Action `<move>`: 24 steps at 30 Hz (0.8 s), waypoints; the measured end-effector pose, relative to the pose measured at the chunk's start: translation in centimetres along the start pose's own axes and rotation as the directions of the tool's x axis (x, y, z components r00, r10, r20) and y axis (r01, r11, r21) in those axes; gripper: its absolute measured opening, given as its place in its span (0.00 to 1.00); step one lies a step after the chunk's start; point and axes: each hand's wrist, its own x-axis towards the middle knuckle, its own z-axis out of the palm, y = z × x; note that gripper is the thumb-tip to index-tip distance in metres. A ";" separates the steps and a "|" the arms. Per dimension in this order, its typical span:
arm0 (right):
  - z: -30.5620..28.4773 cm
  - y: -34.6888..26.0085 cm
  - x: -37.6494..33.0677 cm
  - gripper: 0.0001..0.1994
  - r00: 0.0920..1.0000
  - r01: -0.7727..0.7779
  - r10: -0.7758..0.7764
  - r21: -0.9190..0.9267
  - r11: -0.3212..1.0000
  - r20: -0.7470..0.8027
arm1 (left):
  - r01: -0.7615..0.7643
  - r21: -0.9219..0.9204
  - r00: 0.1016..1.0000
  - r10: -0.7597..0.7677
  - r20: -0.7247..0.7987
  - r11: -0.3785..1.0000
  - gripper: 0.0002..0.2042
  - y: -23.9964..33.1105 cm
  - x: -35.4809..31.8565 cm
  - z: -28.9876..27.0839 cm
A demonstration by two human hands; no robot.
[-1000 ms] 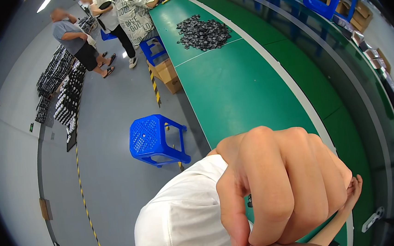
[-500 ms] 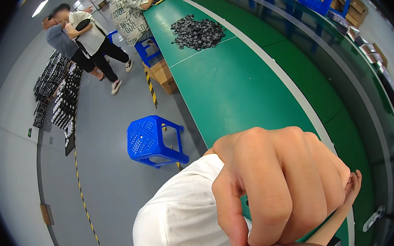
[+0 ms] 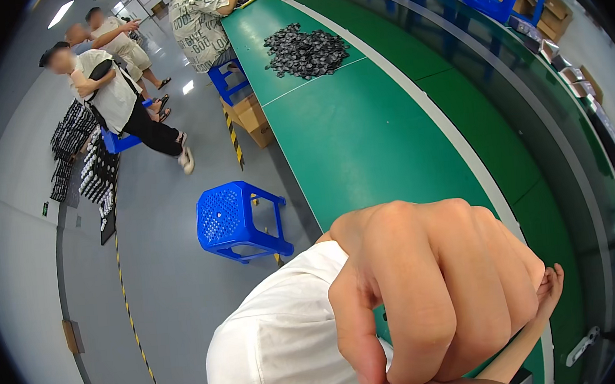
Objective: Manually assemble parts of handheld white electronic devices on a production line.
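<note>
Large and close, my left hand (image 3: 434, 283) is curled into a fist, back of the hand uppermost. Its thumb lies at the left and the fingers bend down toward the lower edge. Whatever the fingertips hold, if anything, is hidden. A white sleeve (image 3: 275, 332) bulges to the left of it. Beyond the fist, at the lower right, my right hand (image 3: 555, 291) shows in part with loosely bent fingers apart and nothing visible in them. It is nearest the right edge of the green table (image 3: 361, 144). A heap of small black pieces (image 3: 307, 51) lies toward the table's far end.
A blue plastic stool (image 3: 226, 216) stands left of the table. Farther along, a person in a patterned shirt (image 3: 197, 27) sits at the table beside a cardboard box (image 3: 251, 117). Several people stand at the upper left, near stacked black and white items (image 3: 96, 165).
The person in white at the upper left has moved left and apart from the person in grey, whose arm now points right. Another person shows behind them. My hands have barely moved.
</note>
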 end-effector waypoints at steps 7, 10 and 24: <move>0.3 0.8 0.7 0.12 1.000 -0.020 0.020 0.027 0.999 -0.007 | -0.012 0.084 0.989 -0.001 0.149 0.996 0.17 0.1 -0.1 -1.8; 0.7 1.0 1.4 0.12 0.998 -0.026 0.026 0.012 1.000 -0.051 | -0.028 0.115 0.977 0.003 0.212 0.993 0.20 0.1 -0.2 -2.9; 4.6 0.4 7.2 0.12 0.996 -0.060 0.057 -0.041 0.997 -0.073 | -0.029 0.131 0.994 0.043 -0.101 0.991 0.13 -1.9 -2.7 -6.6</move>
